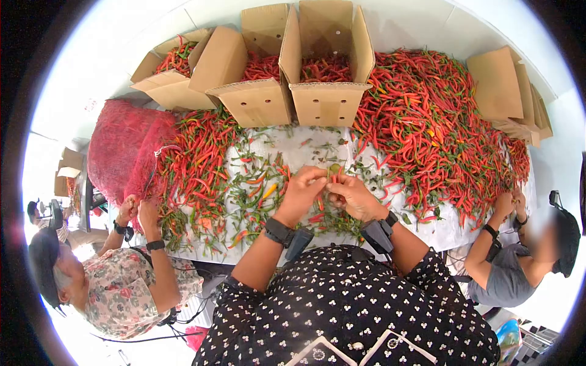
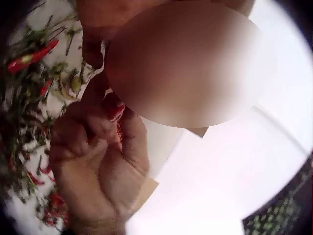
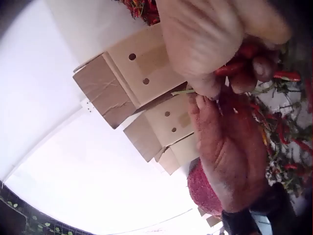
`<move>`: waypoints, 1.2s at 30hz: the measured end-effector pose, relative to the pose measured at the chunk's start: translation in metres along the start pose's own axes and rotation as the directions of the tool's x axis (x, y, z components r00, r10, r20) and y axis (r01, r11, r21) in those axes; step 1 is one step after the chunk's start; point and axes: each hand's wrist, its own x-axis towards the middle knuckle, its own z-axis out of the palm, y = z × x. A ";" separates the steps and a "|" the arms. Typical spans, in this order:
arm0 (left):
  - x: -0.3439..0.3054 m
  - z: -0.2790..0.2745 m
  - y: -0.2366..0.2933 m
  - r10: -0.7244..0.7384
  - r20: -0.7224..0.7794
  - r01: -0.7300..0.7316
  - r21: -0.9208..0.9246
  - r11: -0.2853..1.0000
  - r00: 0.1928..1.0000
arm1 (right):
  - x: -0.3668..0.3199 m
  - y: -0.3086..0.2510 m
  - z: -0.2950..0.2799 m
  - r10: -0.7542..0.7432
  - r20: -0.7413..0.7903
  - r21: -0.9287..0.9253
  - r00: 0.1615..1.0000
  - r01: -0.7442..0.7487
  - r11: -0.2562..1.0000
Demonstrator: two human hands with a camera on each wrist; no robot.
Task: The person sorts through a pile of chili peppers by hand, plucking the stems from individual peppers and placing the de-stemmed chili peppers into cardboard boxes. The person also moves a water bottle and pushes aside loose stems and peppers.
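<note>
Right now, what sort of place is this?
Probably a produce sorting or packing room: heaped chilies, cardboard boxes with more inside, and people with their hands at the heaps' edges.

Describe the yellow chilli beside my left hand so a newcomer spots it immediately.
Find the white sheet between the chilli heaps. Just left of the left hand lies the yellow chilli; its colour sets it apart from scattered green stems and orange-red chillies.

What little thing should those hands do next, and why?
Maybe gently pull the green stem away: it pokes out where the left hand meets the right hand, which holds a red chilli, and loose green scraps already lie below them.
</note>
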 end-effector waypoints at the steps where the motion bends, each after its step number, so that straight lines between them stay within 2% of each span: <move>1: -0.001 0.002 0.010 0.157 0.000 -0.150 0.282 0.947 0.988 | 0.001 0.002 -0.006 -0.020 0.012 -0.070 1.000 0.021 0.997; 2: -0.002 0.002 0.016 0.303 0.044 -0.278 0.539 0.795 0.952 | 0.003 0.005 -0.011 -0.038 0.027 -0.139 0.999 0.041 0.989; 3: -0.001 0.000 0.017 0.299 0.042 -0.274 0.538 0.797 0.953 | 0.004 0.007 -0.013 -0.033 0.025 -0.137 0.999 0.037 0.990; 5: -0.001 -0.002 0.018 0.346 0.086 -0.292 0.739 0.607 0.934 | 0.007 0.010 -0.017 -0.142 0.077 -0.388 0.987 0.161 0.908; 6: -0.002 -0.002 0.020 0.344 0.086 -0.292 0.739 0.608 0.935 | 0.004 0.006 -0.013 -0.177 0.056 -0.492 0.983 0.181 0.851; 7: -0.003 -0.001 0.021 0.146 0.002 -0.120 0.582 0.804 0.989 | -0.001 0.002 -0.010 -0.176 0.055 -0.492 0.983 0.180 0.852; 8: -0.003 0.000 0.022 -0.073 -0.035 0.081 0.384 0.920 0.997 | -0.005 -0.002 -0.007 -0.210 0.085 -0.532 0.974 0.222 0.817; 9: 0.000 -0.006 0.013 -0.075 -0.035 0.083 0.384 0.920 0.997 | -0.007 -0.003 -0.005 -0.241 0.116 -0.570 0.964 0.263 0.778; 10: 0.004 -0.014 0.000 -0.189 0.034 0.187 0.060 0.980 0.981 | -0.008 -0.003 -0.006 -0.241 0.115 -0.570 0.964 0.263 0.779; 11: 0.008 -0.023 -0.012 -0.272 0.135 0.299 -0.260 0.918 0.953 | -0.009 -0.004 -0.008 -0.206 0.135 -0.516 0.969 0.247 0.820; 12: 0.007 -0.021 -0.005 -0.274 0.137 0.301 -0.258 0.918 0.952 | -0.011 -0.005 -0.011 -0.174 0.157 -0.460 0.972 0.228 0.858; 13: 0.005 -0.017 0.009 -0.190 0.014 0.172 0.362 0.916 0.982 | -0.010 -0.004 -0.019 -0.174 0.155 -0.459 0.972 0.227 0.859; 14: 0.003 -0.015 0.016 -0.046 -0.032 0.051 0.847 0.529 0.998 | -0.007 0.000 -0.030 -0.136 0.190 -0.278 0.972 0.186 0.942; 15: 0.003 -0.018 0.011 -0.047 -0.033 0.053 0.846 0.530 0.998 | -0.007 0.000 -0.035 -0.104 0.232 -0.090 0.967 0.127 0.988; 16: 0.003 -0.023 0.001 0.166 0.188 -0.230 0.930 0.288 0.968 | -0.009 0.003 -0.038 -0.066 0.187 -0.020 0.980 0.071 0.997; 17: 0.002 -0.026 -0.006 0.303 0.438 -0.453 0.891 -0.022 0.846 | -0.011 0.005 -0.040 -0.066 0.188 -0.021 0.980 0.071 0.997; 18: -0.001 -0.025 -0.010 0.304 0.438 -0.453 0.891 -0.022 0.846 | -0.014 0.004 -0.038 -0.039 0.135 0.017 0.990 0.037 0.999; 20: -0.006 -0.022 -0.017 0.177 0.469 -0.473 0.881 -0.023 0.865 | -0.017 0.005 -0.037 -0.010 0.082 0.056 0.997 0.006 0.998; 23: -0.003 -0.025 -0.019 0.250 0.436 -0.445 0.895 -0.023 0.865 | -0.018 0.013 -0.039 -0.007 0.065 0.059 0.998 0.004 0.998; 24: -0.002 -0.023 -0.017 0.249 0.438 -0.447 0.894 -0.023 0.864 | -0.016 0.017 -0.040 -0.020 0.062 0.000 0.998 0.020 1.000; 25: -0.002 -0.021 -0.015 0.174 0.258 -0.299 0.913 0.278 0.950 | -0.015 0.020 -0.041 -0.032 0.059 -0.058 0.998 0.036 0.998; 26: -0.002 -0.019 -0.013 0.042 0.095 -0.102 0.835 0.540 0.995 | -0.014 0.023 -0.043 -0.033 0.057 -0.056 0.998 0.036 0.998; 27: -0.003 -0.016 -0.009 0.038 0.096 -0.101 0.836 0.540 0.995 | -0.012 0.024 -0.041 -0.028 0.056 -0.071 0.998 0.032 0.997; 29: -0.005 -0.010 -0.001 -0.020 0.156 -0.100 0.721 0.686 0.988 | -0.007 0.026 -0.036 -0.018 0.055 -0.082 0.998 0.023 0.996; 33: -0.006 -0.002 0.002 -0.091 0.227 -0.107 0.728 0.677 0.970 | 0.000 0.023 -0.041 -0.030 0.007 -0.030 1.000 0.030 0.999; 35: -0.008 -0.006 -0.005 -0.023 0.283 -0.211 0.766 0.608 0.959 | 0.002 0.022 -0.049 -0.039 0.021 0.034 0.999 0.038 0.999; 36: -0.010 -0.009 -0.013 -0.023 0.282 -0.211 0.766 0.608 0.959 | -0.001 0.018 -0.046 -0.061 -0.104 0.016 0.993 0.063 0.998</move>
